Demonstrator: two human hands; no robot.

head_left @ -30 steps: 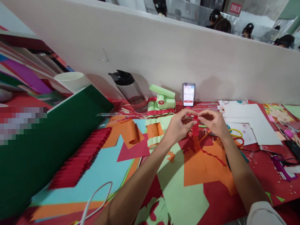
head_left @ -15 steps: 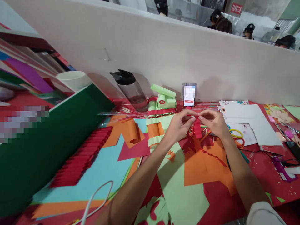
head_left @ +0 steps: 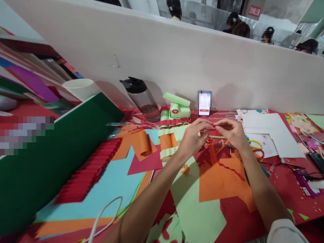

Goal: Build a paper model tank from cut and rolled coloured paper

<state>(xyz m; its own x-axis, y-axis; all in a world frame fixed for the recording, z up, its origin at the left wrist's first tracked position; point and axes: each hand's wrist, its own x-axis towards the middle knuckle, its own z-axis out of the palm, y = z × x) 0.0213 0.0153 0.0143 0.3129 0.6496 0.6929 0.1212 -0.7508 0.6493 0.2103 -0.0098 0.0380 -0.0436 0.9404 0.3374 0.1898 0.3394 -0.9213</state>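
My left hand (head_left: 193, 139) and my right hand (head_left: 232, 133) meet fingertip to fingertip above the middle of the table. Both are closed in a pinch on a small red paper strip (head_left: 214, 126), mostly hidden by the fingers. Behind my left hand stands a paper model (head_left: 180, 111) of light green and red rolled tubes. Orange paper (head_left: 222, 179) and a light green sheet (head_left: 194, 199) lie below the hands. Scissors with yellow and red handles (head_left: 255, 145) rest beside my right wrist.
A phone (head_left: 204, 103) leans on the white partition (head_left: 162, 57); a water bottle (head_left: 141, 99) stands left of it. Pleated red paper (head_left: 88, 172) lies against a green board (head_left: 63, 155). A white cable (head_left: 97, 216) loops in front. White sheets (head_left: 275, 133) lie at the right.
The red strip that hung below my fingertips no longer shows hanging there; only a small bit remains visible between them. My left fingers have shifted slightly, and both hands keep their place.
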